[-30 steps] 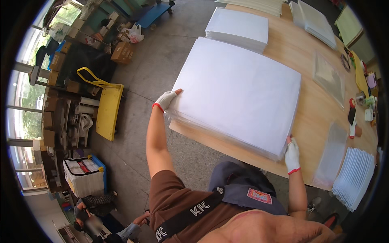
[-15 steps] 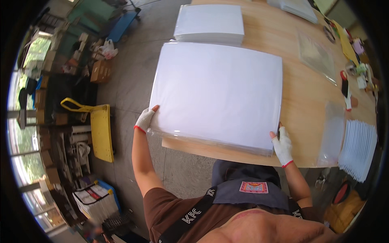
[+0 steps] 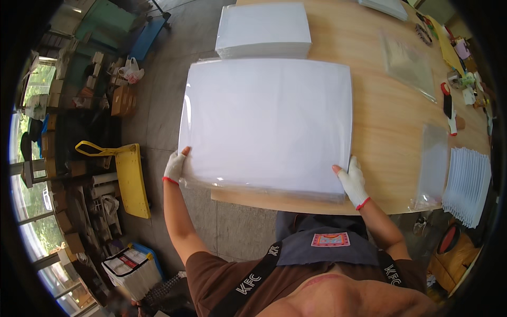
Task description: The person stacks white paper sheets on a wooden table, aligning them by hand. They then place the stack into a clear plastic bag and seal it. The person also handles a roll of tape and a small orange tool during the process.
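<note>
A wide packet of white sheets in clear plastic film lies over the near left part of the table, its left side reaching past the table edge. My left hand, in a white fingerless glove with a red cuff, grips its lower left edge, thumb on top. On the lower right edge, my right hand in a matching glove holds on, thumb on top and fingers at the side. The fingers beneath the packet are partly hidden. Loose film sticks out along the near edge.
Behind the packet stands a stack of white sheets on the wooden table. Clear plastic sleeves, a red-and-black tool and a pile of thin white strips lie to the right. A yellow trolley stands on the floor at left.
Both hands have shifted the packet a little to the left, and its near edge now lies more level. The whole view has also moved slightly. Both hands keep their grip.
</note>
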Action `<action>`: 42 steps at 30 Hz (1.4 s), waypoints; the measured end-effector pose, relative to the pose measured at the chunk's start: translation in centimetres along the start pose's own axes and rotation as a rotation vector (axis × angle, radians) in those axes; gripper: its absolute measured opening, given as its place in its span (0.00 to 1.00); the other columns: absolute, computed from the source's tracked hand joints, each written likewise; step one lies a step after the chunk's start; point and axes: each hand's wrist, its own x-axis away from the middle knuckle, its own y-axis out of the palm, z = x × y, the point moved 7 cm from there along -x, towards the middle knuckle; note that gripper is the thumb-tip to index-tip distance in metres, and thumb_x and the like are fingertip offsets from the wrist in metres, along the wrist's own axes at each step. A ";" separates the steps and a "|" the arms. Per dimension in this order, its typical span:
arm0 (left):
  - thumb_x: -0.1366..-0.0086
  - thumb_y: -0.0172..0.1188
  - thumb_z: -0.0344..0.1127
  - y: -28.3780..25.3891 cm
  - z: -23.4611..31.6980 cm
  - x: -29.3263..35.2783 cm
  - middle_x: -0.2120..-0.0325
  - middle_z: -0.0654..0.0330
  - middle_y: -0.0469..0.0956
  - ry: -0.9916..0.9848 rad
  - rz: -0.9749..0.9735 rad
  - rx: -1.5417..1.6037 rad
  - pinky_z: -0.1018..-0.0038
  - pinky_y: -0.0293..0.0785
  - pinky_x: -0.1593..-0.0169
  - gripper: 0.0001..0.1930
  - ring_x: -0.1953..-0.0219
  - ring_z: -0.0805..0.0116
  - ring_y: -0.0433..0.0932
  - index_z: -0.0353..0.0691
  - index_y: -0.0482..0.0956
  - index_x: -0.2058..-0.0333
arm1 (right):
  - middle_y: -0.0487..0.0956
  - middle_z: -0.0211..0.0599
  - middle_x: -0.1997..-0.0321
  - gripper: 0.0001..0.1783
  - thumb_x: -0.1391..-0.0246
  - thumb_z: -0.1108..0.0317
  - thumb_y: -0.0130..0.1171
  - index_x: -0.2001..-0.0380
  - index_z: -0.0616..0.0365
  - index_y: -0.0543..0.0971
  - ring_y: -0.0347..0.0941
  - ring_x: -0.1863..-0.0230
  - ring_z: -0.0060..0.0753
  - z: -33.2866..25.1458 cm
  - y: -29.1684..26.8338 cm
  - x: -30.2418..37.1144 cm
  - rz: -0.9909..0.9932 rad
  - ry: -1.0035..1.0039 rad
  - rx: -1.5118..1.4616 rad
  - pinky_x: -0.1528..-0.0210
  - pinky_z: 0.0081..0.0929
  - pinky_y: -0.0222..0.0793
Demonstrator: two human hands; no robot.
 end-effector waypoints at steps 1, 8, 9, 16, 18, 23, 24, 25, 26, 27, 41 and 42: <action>0.39 0.64 0.50 -0.4 0.0 -0.8 0.67 0.55 0.81 -0.018 0.015 0.019 0.72 0.79 0.65 0.29 0.70 0.68 0.80 0.27 0.75 0.53 | 0.72 0.56 0.48 0.38 0.50 0.44 0.62 0.47 0.62 0.64 0.71 0.48 0.58 -0.9 0.1 -0.4 -0.009 -0.012 -0.008 0.51 0.47 0.67; 0.39 0.64 0.54 0.2 0.9 -1.8 0.58 0.53 0.79 0.027 -0.042 -0.074 0.71 0.75 0.53 0.35 0.58 0.66 0.78 0.28 0.70 0.46 | 0.73 0.57 0.49 0.36 0.47 0.45 0.60 0.46 0.63 0.66 0.72 0.49 0.57 -0.9 0.4 -3.2 0.025 -0.105 -0.041 0.49 0.45 0.67; 0.40 0.64 0.53 0.5 1.3 -1.3 0.55 0.51 0.78 0.050 -0.033 -0.111 0.72 0.74 0.51 0.37 0.56 0.66 0.78 0.26 0.68 0.44 | 0.73 0.57 0.49 0.36 0.47 0.45 0.60 0.46 0.64 0.66 0.72 0.50 0.56 -0.7 0.5 -3.5 0.038 -0.123 -0.051 0.49 0.44 0.67; 0.45 0.66 0.56 1.0 4.7 2.4 0.43 0.46 0.70 0.204 0.527 -0.709 0.63 0.69 0.43 0.43 0.45 0.49 0.73 0.44 0.59 0.35 | 0.74 0.55 0.54 0.31 0.45 0.45 0.58 0.56 0.67 0.70 0.73 0.54 0.53 -1.3 -0.4 -3.8 0.022 -0.201 -0.078 0.53 0.43 0.67; 0.45 0.67 0.53 2.2 5.1 4.4 0.43 0.48 0.70 0.370 0.645 -0.666 0.62 0.70 0.43 0.41 0.44 0.49 0.73 0.47 0.61 0.36 | 0.74 0.55 0.56 0.31 0.45 0.44 0.58 0.59 0.66 0.71 0.73 0.55 0.54 -2.9 -1.0 -2.9 0.062 -0.257 -0.074 0.53 0.44 0.67; 0.45 0.68 0.46 7.9 4.3 12.6 0.38 0.50 0.64 0.441 0.714 -0.348 0.66 0.65 0.37 0.42 0.35 0.57 0.61 0.40 0.59 0.35 | 0.75 0.57 0.56 0.32 0.45 0.43 0.57 0.59 0.67 0.70 0.73 0.53 0.55 -2.0 -1.0 -3.7 0.141 -0.320 -0.044 0.51 0.44 0.67; 0.44 0.67 0.46 8.5 1.4 12.9 0.36 0.50 0.61 0.467 0.745 -0.130 0.66 0.63 0.36 0.43 0.34 0.56 0.60 0.40 0.56 0.34 | 0.75 0.57 0.57 0.32 0.45 0.42 0.57 0.59 0.67 0.70 0.72 0.53 0.55 -2.0 -0.9 -3.6 0.137 -0.342 -0.052 0.51 0.44 0.67; 0.42 0.66 0.45 9.2 -1.1 13.3 0.34 0.50 0.58 0.497 0.768 0.089 0.66 0.61 0.34 0.43 0.33 0.56 0.58 0.39 0.54 0.33 | 0.75 0.57 0.57 0.33 0.44 0.43 0.57 0.58 0.68 0.70 0.73 0.53 0.55 -1.8 -0.8 -3.6 0.138 -0.354 -0.077 0.51 0.45 0.67; 0.40 0.64 0.44 10.9 -2.6 14.3 0.33 0.50 0.54 0.396 0.725 0.311 0.64 0.58 0.33 0.42 0.32 0.55 0.56 0.40 0.52 0.32 | 0.75 0.57 0.58 0.33 0.44 0.43 0.57 0.56 0.68 0.70 0.73 0.54 0.55 -1.1 -1.0 -3.7 0.151 -0.350 -0.102 0.52 0.45 0.67; 0.38 0.62 0.43 12.9 -4.1 15.6 0.31 0.50 0.49 0.294 0.672 0.530 0.63 0.56 0.32 0.41 0.31 0.53 0.54 0.41 0.49 0.32 | 0.75 0.57 0.58 0.34 0.44 0.43 0.57 0.55 0.68 0.70 0.73 0.54 0.54 -0.2 -1.3 -3.9 0.167 -0.346 -0.127 0.53 0.45 0.67; 0.36 0.60 0.38 20.4 -4.4 15.5 0.33 0.45 0.51 0.000 0.523 0.983 0.51 0.60 0.36 0.40 0.34 0.49 0.57 0.46 0.45 0.32 | 0.49 0.47 0.26 0.45 0.51 0.45 0.60 0.31 0.43 0.58 0.46 0.27 0.53 -4.1 -0.6 7.4 0.120 -0.904 0.434 0.28 0.50 0.42; 0.36 0.61 0.38 20.9 -4.8 15.3 0.33 0.45 0.51 0.065 0.586 0.898 0.54 0.59 0.35 0.42 0.34 0.49 0.57 0.46 0.43 0.31 | 0.46 0.45 0.25 0.45 0.52 0.44 0.60 0.31 0.40 0.58 0.41 0.26 0.53 -5.1 0.2 8.2 0.044 -0.923 0.611 0.27 0.51 0.37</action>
